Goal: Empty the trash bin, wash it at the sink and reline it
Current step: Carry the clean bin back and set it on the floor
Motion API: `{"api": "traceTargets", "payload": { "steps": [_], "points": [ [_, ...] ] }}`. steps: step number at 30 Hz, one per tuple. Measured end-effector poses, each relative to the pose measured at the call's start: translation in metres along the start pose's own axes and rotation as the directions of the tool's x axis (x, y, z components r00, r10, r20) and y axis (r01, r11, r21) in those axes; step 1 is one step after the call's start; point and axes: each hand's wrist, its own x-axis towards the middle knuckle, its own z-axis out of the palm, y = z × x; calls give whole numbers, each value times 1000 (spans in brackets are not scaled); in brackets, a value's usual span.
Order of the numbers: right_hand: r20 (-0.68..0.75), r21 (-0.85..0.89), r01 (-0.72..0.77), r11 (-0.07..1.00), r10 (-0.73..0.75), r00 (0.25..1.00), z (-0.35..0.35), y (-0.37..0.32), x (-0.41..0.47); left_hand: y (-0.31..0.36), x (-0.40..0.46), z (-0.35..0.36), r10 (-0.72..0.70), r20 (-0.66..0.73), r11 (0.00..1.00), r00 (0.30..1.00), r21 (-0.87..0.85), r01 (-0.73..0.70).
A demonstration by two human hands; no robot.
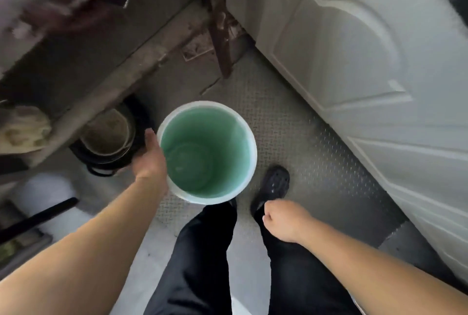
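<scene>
A round trash bin [206,152], green inside with a pale rim, is upright over the patterned metal floor in front of my legs. It holds no rubbish and no liner. My left hand [150,156] grips its outer wall on the left side, fingers wrapped round the outside. My right hand [285,219] hangs free lower right, apart from the bin, fingers curled shut with nothing in them.
White cabinet doors [354,61] run along the right. A dirty pot in a black holder [109,134] sits on the floor left of the bin, under a concrete ledge [121,79]. My black shoe [272,184] is right of the bin. Clutter lies lower left.
</scene>
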Motion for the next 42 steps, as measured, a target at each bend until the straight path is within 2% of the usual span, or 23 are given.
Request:
{"api": "traceTargets", "payload": {
  "steps": [2,5,8,10,12,15,18,24,32,37,42],
  "points": [
    [51,-141,61,988,-54,997,8,9,27,-10,21,34,58,-5,998,998,18,-58],
    [78,-254,120,960,-103,992,17,24,66,-18,45,87,30,50,999,998,-15,-30],
    [84,-305,154,940,-135,987,16,32,102,-20,56,138,-1,128,990,992,-142,19],
    [81,-322,162,933,-143,986,14,35,124,-21,65,167,-37,229,976,973,-200,85],
    [96,-338,179,924,-156,983,10,37,143,-22,76,190,-61,290,967,955,-219,128],
    [112,-361,233,903,-207,972,3,37,164,-28,97,218,-27,323,969,946,-222,104],
    [99,-376,230,898,-208,973,-3,38,180,-33,109,236,-36,310,961,950,-248,118],
    [124,-347,141,927,-103,987,-14,45,202,-50,119,250,-55,294,963,954,-237,129],
    [86,-330,187,925,-168,982,-13,44,215,-67,132,262,-99,246,950,964,-266,166],
    [107,-294,178,939,-153,982,-15,47,217,-72,134,271,-44,116,990,992,-130,59],
    [53,-242,188,952,-180,982,-18,46,219,-74,136,271,31,97,999,995,-28,-28]
  ]
}}
